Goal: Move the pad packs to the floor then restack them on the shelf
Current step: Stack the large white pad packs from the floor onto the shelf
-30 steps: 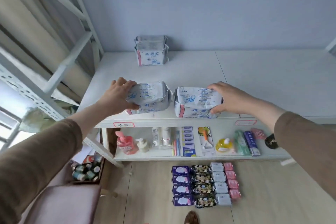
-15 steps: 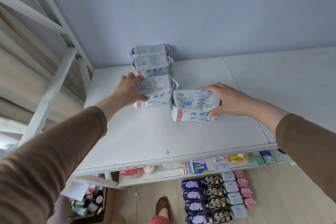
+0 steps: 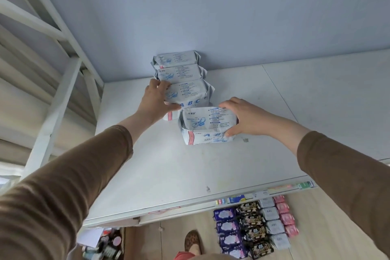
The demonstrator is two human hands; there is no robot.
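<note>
On the white shelf top (image 3: 190,171), two white-and-blue pad packs (image 3: 177,65) stand one behind the other against the blue wall. My left hand (image 3: 156,101) grips a third pad pack (image 3: 190,95) by its left end, right in front of those two. My right hand (image 3: 244,118) grips a fourth pad pack (image 3: 204,126) by its right end, a little nearer and to the right. That nearest pack rests on the shelf top, close to the third one.
A white ladder frame (image 3: 57,95) rises at the left of the shelf. On the floor below lie rows of purple, black, grey and pink pad packs (image 3: 255,226). A foot in a patterned shoe (image 3: 192,243) stands by them. Bottles (image 3: 101,249) sit at the lower left.
Both hands have carried their packs further back over the shelf top. The left pack now sits right in front of the two at the wall.
</note>
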